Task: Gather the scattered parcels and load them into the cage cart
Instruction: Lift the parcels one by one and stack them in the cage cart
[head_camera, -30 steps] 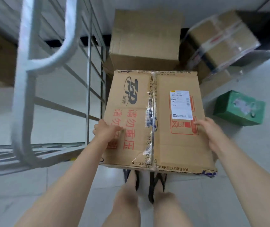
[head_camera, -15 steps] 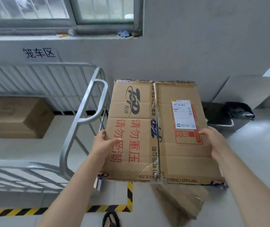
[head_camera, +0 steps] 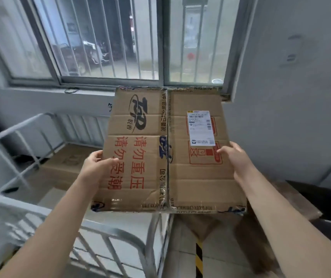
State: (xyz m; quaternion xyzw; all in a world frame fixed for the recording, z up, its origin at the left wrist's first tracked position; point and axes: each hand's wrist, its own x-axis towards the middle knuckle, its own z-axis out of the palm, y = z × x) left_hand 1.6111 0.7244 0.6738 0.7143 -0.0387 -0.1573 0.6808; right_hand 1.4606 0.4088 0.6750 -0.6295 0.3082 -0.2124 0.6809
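She has the big cardboard box (head_camera: 166,149) up at chest height, flat and level, right in the middle of things. Her left hand (head_camera: 95,165) grips its 9 o'clock edge, thumb laid on the top face and fingers curled round the side. Her right hand (head_camera: 235,157) takes the 3 o'clock edge the same way, thumb on top just below the shipping label (head_camera: 200,128); I can't see the fingers underneath.

The cage cart (head_camera: 104,230) sits off at her 8 o'clock, its near rail below the box's left corner, and one parcel (head_camera: 68,163) is already lying on the cart floor at about 9 o'clock. So the job now, as I read it, is to swing the box left over that rail and set it down inside.

To do it well I'd say: carry it level and clear the rail before lowering, because a corner catching the bars would twist it out of a two-sided hold. The crumpled near flap looks weak — better not to press there. The red print looks like a handling warning, so lower it instead of dropping it, either beside the parcel or squarely on top, and slide the fingers out only once it rests. There is more brown cardboard (head_camera: 297,201) at 5 o'clock waiting.
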